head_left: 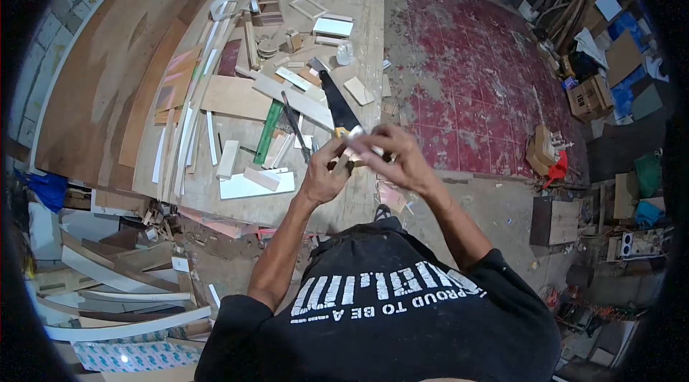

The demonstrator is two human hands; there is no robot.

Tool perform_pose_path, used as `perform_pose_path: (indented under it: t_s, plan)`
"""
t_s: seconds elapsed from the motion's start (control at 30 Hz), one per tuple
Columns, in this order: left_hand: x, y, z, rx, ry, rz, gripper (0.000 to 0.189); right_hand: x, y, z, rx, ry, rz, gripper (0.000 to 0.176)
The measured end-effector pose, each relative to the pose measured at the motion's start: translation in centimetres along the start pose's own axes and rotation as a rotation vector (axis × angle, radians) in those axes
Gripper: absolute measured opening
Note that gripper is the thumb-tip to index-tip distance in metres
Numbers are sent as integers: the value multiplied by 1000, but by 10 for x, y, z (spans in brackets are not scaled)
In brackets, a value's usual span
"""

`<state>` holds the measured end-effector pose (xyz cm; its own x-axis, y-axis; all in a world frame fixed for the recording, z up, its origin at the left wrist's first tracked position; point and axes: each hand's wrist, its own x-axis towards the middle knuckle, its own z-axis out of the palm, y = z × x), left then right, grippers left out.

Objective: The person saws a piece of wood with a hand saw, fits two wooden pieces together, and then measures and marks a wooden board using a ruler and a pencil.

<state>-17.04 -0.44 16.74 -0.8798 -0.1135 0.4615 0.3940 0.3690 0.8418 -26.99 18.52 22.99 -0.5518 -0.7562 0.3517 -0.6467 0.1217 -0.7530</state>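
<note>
Black and long, a blade-like tool (337,98) is lying on the table (368,38), its long axis slanting from the far left towards the near right and its wider end reaching just beyond the person's fingers; whether it is touching them, I cannot tell. A small wooden piece (344,160) is showing between the two hands, in front of the body near the table's right edge. The left hand (324,177) is the nearer one, its grip closing around the piece from the left. The right hand (403,158) is meeting it from the right, but its fingers are blurring, so I cannot tell whether that grip is pinching or loose. Most of the piece is hiding behind fingers, leaving its long axis uncertain. Left of the hands, a green strip (269,131) and a white board (257,186) are lying.
</note>
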Motion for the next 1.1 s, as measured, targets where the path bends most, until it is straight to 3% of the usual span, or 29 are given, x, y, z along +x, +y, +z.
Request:
perform_pose_path:
  t_s: [0.07, 0.1, 0.13, 0.2, 0.27, 0.33, 0.4, 0.47, 0.5, 0.53, 0.6, 0.63, 0.67, 0.7, 0.8, 0.83, 0.9, 1.0, 1.1]
  plan:
    - [-4, 5, 0, 82, -104, -253, 17, 2, 14, -4, -71, -51, 61, 34]
    - [-2, 3, 5, -110, -35, -324, 18, 3, -9, -2, -4, -56, 31, 35]
    - [-1, -5, 3, -219, -43, -134, 22, -2, -33, 3, 72, -64, 14, 36]
    - [-10, -5, 5, -109, -36, -242, 25, 1, -15, -3, 46, -79, 19, 35]
    - [-5, 7, 3, -36, -47, -245, 24, 5, 1, -8, 88, -107, 191, 35]
    - [-1, -2, 5, -64, -7, 12, 19, 1, -24, 2, -28, -53, -101, 36]
    - [-9, 2, 2, -6, -54, -88, 19, 3, -25, 3, -5, -26, -149, 35]
    - [-8, 7, -1, 102, -139, -249, 20, 8, -2, -7, 5, -94, 107, 34]
    - [-16, -13, 3, 93, -96, -152, 23, 5, -11, -5, 110, -66, 136, 34]
    - [-7, -13, 3, 97, -84, -140, 23, 5, -18, 3, -46, -52, -64, 33]
    - [-13, -6, 5, -16, -35, -101, 26, 0, -39, 1, 111, -50, -124, 32]
    - [-10, 18, 4, -91, -8, -271, 30, 0, -21, 0, 23, -52, -58, 32]
    - [-13, 3, 6, 25, 0, -108, 34, 2, 11, -6, -70, -52, 5, 32]
    - [-13, 8, 5, 2, -2, -141, 40, -2, 44, -11, -159, -102, 127, 36]
    - [6, 19, -1, 74, 70, -134, 50, -5, 27, -24, 127, 95, 413, 42]
    - [1, 22, -2, 170, 117, -125, 55, -13, 21, -12, 134, 78, 422, 42]
    - [6, 16, -4, 273, 100, -84, 60, -12, 13, 7, 269, 338, 341, 41]
    - [5, 7, 0, 332, 78, -108, 65, -23, -20, 27, 208, 253, 309, 40]
    - [9, 12, 4, 323, 118, 70, 53, -10, -32, 31, 22, 268, 237, 38]
